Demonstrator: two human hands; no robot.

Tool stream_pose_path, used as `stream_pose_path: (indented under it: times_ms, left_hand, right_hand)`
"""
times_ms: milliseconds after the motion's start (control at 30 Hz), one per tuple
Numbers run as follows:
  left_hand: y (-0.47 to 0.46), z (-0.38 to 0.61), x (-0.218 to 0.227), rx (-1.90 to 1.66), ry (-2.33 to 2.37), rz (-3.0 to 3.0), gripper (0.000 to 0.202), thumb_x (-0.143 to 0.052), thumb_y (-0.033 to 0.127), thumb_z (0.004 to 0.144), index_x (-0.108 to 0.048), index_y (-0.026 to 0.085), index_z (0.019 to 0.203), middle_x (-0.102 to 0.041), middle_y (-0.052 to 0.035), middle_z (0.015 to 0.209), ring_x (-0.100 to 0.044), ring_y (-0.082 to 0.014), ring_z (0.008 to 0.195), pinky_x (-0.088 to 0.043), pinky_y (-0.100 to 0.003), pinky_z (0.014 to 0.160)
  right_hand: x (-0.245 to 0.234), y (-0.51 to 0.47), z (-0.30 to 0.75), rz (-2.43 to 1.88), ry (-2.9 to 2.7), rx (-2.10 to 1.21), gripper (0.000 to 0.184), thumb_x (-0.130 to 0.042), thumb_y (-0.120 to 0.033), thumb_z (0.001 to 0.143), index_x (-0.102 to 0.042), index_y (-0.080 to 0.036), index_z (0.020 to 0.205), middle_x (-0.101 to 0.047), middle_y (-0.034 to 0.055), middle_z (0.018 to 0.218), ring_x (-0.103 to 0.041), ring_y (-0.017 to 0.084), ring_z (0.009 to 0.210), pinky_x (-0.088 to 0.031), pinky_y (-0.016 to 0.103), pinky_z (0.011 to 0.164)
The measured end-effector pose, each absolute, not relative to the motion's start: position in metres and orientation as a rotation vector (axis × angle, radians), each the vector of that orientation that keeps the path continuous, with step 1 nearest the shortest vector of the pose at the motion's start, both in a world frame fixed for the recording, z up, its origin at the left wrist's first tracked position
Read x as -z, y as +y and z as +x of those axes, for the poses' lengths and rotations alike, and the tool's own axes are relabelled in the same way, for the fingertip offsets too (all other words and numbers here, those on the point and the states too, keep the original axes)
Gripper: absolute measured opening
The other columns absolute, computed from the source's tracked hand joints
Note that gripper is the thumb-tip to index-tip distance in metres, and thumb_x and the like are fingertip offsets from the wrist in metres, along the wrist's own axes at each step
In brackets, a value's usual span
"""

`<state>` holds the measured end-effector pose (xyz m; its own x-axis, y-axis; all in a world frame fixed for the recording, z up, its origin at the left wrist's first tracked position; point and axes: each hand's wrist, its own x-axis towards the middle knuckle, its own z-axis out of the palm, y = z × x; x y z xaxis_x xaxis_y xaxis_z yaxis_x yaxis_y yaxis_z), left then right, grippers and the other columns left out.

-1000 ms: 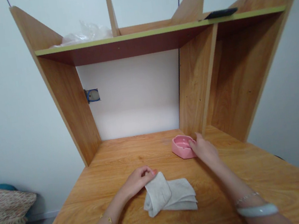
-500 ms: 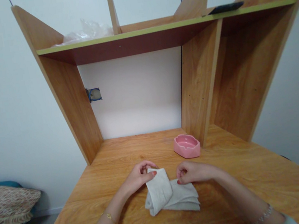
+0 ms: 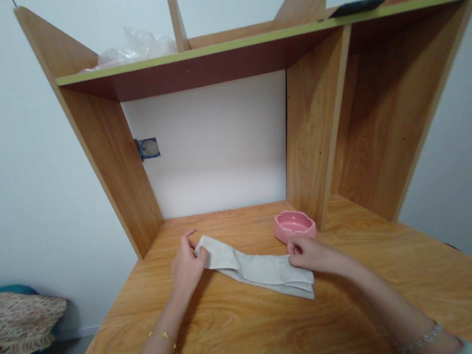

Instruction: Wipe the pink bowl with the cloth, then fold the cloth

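Observation:
A light grey cloth, folded into a long strip in layers, stretches between my two hands above the wooden desk. My left hand pinches its far left end between thumb and fingers. At the other end, my right hand grips the upper edge near the right corner, fingers curled. The loose layers show at the lower right of the strip. Just behind my right hand stands a pink ashtray with notched, angular sides; the hand overlaps its front edge in view.
A wooden shelf unit rises from the back of the desk. Clear plastic and a flat black object lie on its upper board. An uncovered wall socket box is at back left. A fringed woven cover lies at far left.
My left hand has moved left and away from me, unfolding the cloth's doubled-over left part into a long strip. The right hand has shifted slightly right and farther off.

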<state>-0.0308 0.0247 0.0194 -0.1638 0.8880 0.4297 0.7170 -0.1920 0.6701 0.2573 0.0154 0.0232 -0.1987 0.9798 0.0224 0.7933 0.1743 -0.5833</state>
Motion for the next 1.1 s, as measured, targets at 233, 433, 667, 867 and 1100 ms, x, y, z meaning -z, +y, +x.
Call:
stream_pose_path:
  times_ms: [233,433,667,867,1100]
  left_hand:
    - [0.024,-0.036,-0.02,-0.811,2.206,2.069,0.04,-0.041,0.023,0.075,-0.04,0.017,0.115,-0.057,-0.0051,0.084,-0.053,-0.0222,0.085,-0.036,-0.03,0.069]
    - [0.026,-0.042,-0.019,-0.752,1.946,2.448,0.023,-0.042,0.015,0.069,-0.052,0.018,0.09,-0.054,-0.0053,0.092,-0.046,-0.022,0.09,-0.033,-0.032,0.079]
    - [0.013,-0.038,-0.022,-0.509,1.548,2.574,0.037,-0.051,0.016,0.056,-0.051,0.023,0.092,-0.049,-0.0028,0.1,-0.041,-0.0228,0.095,-0.03,-0.033,0.082]
    - [0.011,-0.039,-0.023,-0.439,1.552,2.57,0.042,-0.053,0.017,0.055,-0.049,0.023,0.096,-0.046,-0.0036,0.104,-0.039,-0.0236,0.099,-0.029,-0.034,0.085]
    - [0.018,-0.042,-0.019,-0.475,1.499,2.637,0.037,-0.048,0.013,0.057,-0.049,0.022,0.093,-0.048,-0.0037,0.099,-0.042,-0.0213,0.096,-0.031,-0.031,0.084]
  right_hand:
    - [-0.022,0.013,0.252,-1.692,-2.097,-0.433,0.005,-0.05,-0.015,0.058,-0.05,-0.018,0.062,-0.053,0.0006,0.065,-0.047,0.014,0.063,-0.031,0.022,0.054]
    - [-0.029,0.011,0.248,-1.501,-2.22,-0.265,0.006,-0.051,-0.018,0.064,-0.054,-0.018,0.068,-0.055,0.0036,0.076,-0.049,0.018,0.078,-0.036,0.028,0.07]
    - [-0.03,-0.002,0.237,-1.45,-2.38,-0.38,0.023,-0.064,-0.034,0.059,-0.055,-0.019,0.074,-0.056,0.0039,0.082,-0.049,0.02,0.081,-0.037,0.028,0.067]
    - [-0.027,-0.001,0.238,-1.513,-2.452,-0.351,0.021,-0.061,-0.025,0.06,-0.055,-0.018,0.078,-0.056,0.0048,0.084,-0.05,0.02,0.082,-0.037,0.027,0.068]
    - [-0.03,-0.003,0.238,-1.504,-2.48,-0.302,0.023,-0.06,-0.029,0.06,-0.057,-0.017,0.079,-0.056,0.0072,0.087,-0.049,0.022,0.085,-0.036,0.03,0.072]
